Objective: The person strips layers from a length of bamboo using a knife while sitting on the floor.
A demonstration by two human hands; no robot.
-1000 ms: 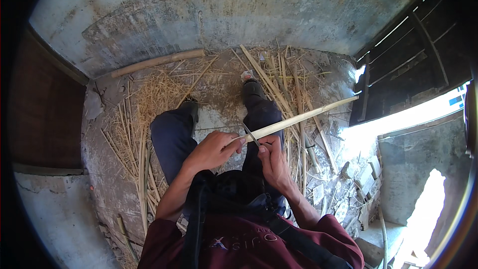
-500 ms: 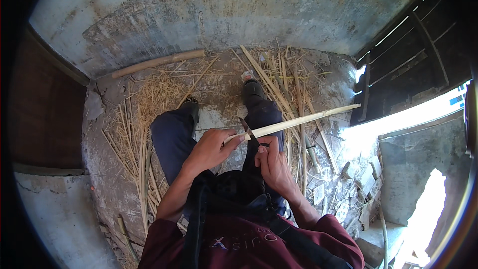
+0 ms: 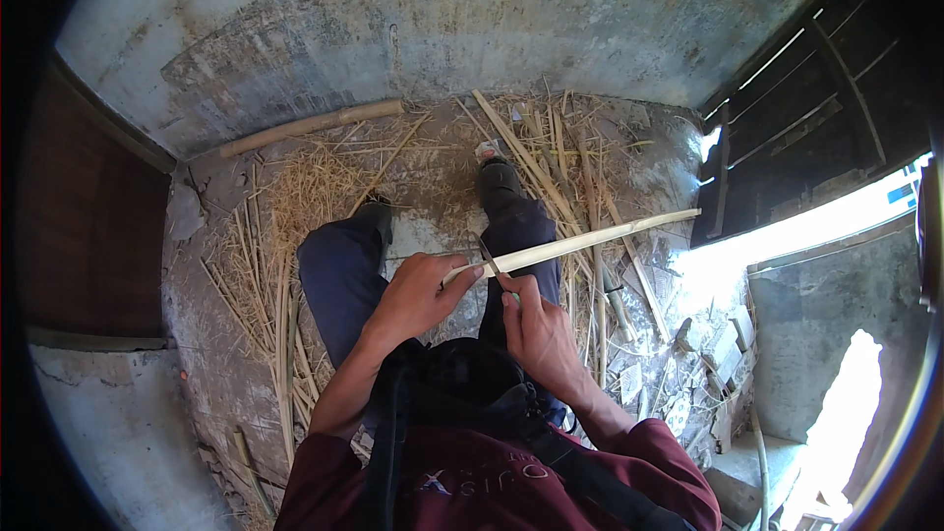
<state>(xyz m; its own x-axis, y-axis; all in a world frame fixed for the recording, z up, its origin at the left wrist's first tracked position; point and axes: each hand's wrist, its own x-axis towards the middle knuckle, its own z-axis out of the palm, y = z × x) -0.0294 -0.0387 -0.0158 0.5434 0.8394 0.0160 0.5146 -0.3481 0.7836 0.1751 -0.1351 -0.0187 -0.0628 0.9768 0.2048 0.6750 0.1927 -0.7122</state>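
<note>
A long pale strip of split bamboo [image 3: 590,239] lies across my right thigh, its far end pointing to the right. My left hand [image 3: 421,293] is closed on the strip's near end, with the thumb along it. In my right hand [image 3: 539,323] is a knife [image 3: 489,254], its handle mostly hidden by my fingers. The dark blade crosses the strip just right of my left fingertips, its tip pointing up and away from me.
Thin shavings [image 3: 320,187] and bamboo strips [image 3: 285,354] litter the floor to the left. More bamboo strips [image 3: 531,162] lie beyond my right foot. A round bamboo pole [image 3: 315,126] rests along the far wall [image 3: 442,29]. Broken bricks [image 3: 723,349] are piled at the right.
My right hand has turned slightly and the knife blade now stands more upright on the strip. The strip's far end has shifted a little to the left.
</note>
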